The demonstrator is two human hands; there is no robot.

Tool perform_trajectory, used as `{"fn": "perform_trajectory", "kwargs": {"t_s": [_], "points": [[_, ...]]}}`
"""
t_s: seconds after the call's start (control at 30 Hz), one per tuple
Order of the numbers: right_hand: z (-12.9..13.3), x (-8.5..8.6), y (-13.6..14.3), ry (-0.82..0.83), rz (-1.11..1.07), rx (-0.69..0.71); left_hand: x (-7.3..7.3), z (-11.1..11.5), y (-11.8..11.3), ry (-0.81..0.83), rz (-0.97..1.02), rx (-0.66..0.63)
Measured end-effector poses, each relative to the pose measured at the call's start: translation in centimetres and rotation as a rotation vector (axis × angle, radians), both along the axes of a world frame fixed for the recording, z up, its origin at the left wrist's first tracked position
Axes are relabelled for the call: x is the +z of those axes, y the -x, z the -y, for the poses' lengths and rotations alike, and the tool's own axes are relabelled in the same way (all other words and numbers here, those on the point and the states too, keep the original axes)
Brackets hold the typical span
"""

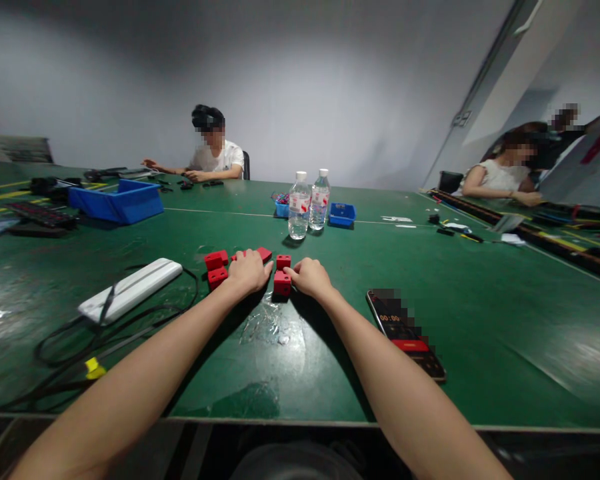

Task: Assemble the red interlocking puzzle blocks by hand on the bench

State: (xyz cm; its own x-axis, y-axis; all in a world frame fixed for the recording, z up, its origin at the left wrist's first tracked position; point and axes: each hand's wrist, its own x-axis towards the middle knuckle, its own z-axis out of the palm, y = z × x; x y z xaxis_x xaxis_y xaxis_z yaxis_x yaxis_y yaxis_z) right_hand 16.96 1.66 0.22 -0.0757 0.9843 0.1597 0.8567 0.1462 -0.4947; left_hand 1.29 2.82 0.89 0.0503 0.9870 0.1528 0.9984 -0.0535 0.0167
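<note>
Small red blocks with dark holes in their faces sit in a group on the green table. My left hand lies over a red block, fingers bent down around it and fingertips mostly hidden. To its left are two red blocks, one behind another. My right hand is closed, its thumb against a pair of red blocks, the nearer in front of the farther. Its other fingers curl out of sight. A narrow gap separates my two hands.
Two water bottles stand beyond the blocks, near a small blue tray. A white power bank-like bar with black cables lies left, a phone right. A large blue bin sits farther left. Other people sit across the table.
</note>
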Motion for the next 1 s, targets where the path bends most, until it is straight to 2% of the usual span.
{"fn": "perform_trajectory", "kwargs": {"t_s": [0.1,0.23,0.57,0.7,0.87,0.93,1.0], "points": [[0.2,0.0,0.0,-0.002,0.024,-0.014,-0.1,-0.3,0.1,-0.048,0.002,0.057],[0.3,0.2,0.1,-0.001,0.060,-0.023,-0.5,-0.9,0.4,-0.012,0.036,0.100],[0.4,0.8,0.1,-0.188,-0.003,-0.099,-0.1,-1.1,0.9,-0.013,0.086,-0.049],[0.4,0.9,0.3,-0.269,-0.076,-0.107,0.5,-1.0,1.1,-0.095,0.163,-0.065],[0.1,0.6,0.5,-0.345,-0.211,-0.015,1.3,-0.8,1.0,-0.393,0.475,-0.204],[0.1,0.4,0.7,-0.382,-0.301,0.061,1.4,-0.7,0.4,-0.480,0.695,-0.256],[0.2,0.4,1.0,-0.405,-0.392,0.136,1.4,-0.5,-0.3,-0.481,0.985,-0.267]]}}
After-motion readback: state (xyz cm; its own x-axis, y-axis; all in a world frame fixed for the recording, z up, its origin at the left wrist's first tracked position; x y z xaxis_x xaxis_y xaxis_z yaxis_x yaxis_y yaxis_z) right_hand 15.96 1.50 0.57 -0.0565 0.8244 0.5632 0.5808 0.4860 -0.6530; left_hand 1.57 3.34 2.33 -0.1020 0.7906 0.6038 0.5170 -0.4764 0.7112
